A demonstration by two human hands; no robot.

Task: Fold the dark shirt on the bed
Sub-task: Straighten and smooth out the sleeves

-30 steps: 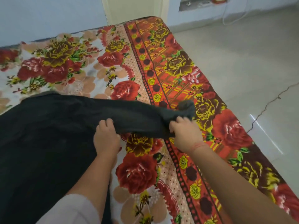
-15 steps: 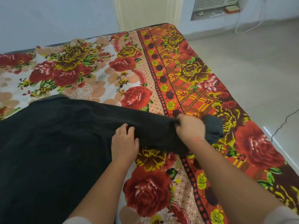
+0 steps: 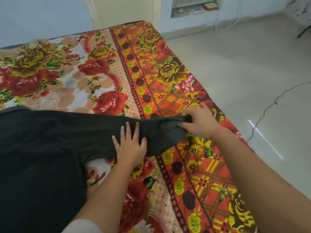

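The dark shirt (image 3: 43,148) lies spread over the left half of the bed (image 3: 104,68), which wears a red and yellow floral cover. One sleeve stretches out to the right across the cover. My left hand (image 3: 130,145) lies flat on the middle of that sleeve, fingers straight and spread. At the sleeve's cuff end, my right hand (image 3: 199,123) pinches the fabric between thumb and curled fingers. The shirt's left part runs out of the frame.
The bed's right edge drops to a pale tiled floor (image 3: 244,68), where a thin dark cable (image 3: 267,111) trails. A wall unit (image 3: 190,1) and a white cord stand at the far wall behind the bed.
My left hand went from gripping the sleeve to lying flat on it. The right hand slid outward along the sleeve to its cuff end, drawing the sleeve straighter.
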